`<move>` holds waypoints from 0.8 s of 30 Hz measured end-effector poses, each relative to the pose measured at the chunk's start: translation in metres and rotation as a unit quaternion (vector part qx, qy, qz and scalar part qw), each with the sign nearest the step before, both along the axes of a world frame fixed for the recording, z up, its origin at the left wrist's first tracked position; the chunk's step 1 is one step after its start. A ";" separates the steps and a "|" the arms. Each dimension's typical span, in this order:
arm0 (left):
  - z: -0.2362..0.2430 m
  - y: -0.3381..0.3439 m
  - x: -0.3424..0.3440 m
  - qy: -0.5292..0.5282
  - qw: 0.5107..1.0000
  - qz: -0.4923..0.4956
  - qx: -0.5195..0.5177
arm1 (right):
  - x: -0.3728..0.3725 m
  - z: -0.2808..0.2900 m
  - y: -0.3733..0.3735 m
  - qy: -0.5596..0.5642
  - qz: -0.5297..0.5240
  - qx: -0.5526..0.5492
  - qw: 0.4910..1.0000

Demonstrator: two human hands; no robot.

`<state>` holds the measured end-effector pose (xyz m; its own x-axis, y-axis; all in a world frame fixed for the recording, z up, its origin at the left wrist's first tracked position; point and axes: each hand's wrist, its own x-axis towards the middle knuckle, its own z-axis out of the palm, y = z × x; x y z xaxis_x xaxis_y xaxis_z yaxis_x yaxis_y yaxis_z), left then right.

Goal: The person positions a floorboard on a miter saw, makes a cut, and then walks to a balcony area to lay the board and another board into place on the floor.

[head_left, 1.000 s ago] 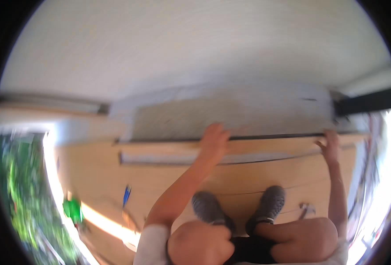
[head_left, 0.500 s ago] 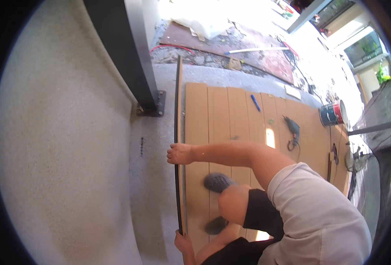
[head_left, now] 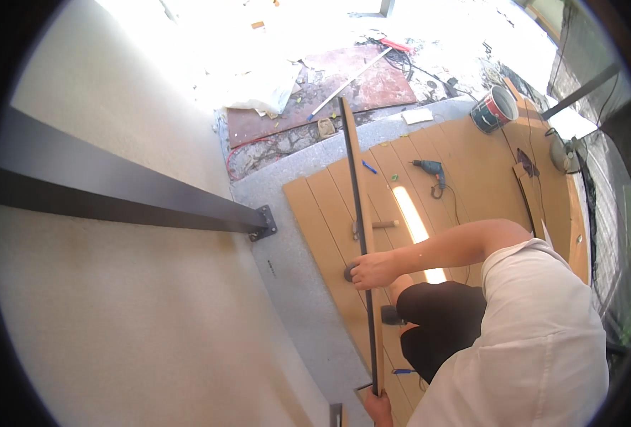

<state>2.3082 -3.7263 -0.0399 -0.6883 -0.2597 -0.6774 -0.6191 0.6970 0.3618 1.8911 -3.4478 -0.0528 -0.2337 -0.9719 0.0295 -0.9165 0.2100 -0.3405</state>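
A long, narrow trim strip (head_left: 354, 156), tan on one side and black along the other, runs lengthwise over the tan deck boards (head_left: 315, 206). Around its middle my right hand (head_left: 374, 270) is closed, its arm reaching in from the right. Close to the strip's near end, my left hand (head_left: 378, 407) grips it at the lower edge; those fingers are partly hidden. Beside the strip lies a hammer (head_left: 385, 225) with a wooden handle, and the strip passes over part of it. My dark shoes show under and beside the strip.
A grey post (head_left: 130, 192) with a bolted foot (head_left: 263, 223) stands left, by the pale wall (head_left: 137, 306). On the boards are a corded drill (head_left: 429, 171), a blue marker (head_left: 369, 167) and a blue pen (head_left: 404, 371). A paint bucket (head_left: 493, 110) stands far right.
My view has turned. The strip, earlier along the decking's left edge, now crosses above the boards, still in both hands. The hammer is now in sight.
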 end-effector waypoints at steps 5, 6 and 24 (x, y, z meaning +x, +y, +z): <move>0.081 0.039 0.010 0.028 0.997 -0.066 -0.004 | 0.083 0.114 0.101 -0.009 -0.129 0.065 0.990; 0.098 0.041 0.015 0.027 0.997 -0.073 -0.012 | 0.101 0.137 0.113 -0.011 -0.135 0.057 0.989; 0.185 0.267 -0.139 0.247 0.791 -0.554 0.082 | 0.373 0.224 0.382 -0.309 -0.395 0.228 0.835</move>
<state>2.1694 -3.4591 0.1447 -0.6221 0.7522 -0.2172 0.5845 0.6307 0.5104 2.2643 -3.0655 0.1711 -0.6407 -0.3851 -0.6642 -0.1095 0.9021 -0.4174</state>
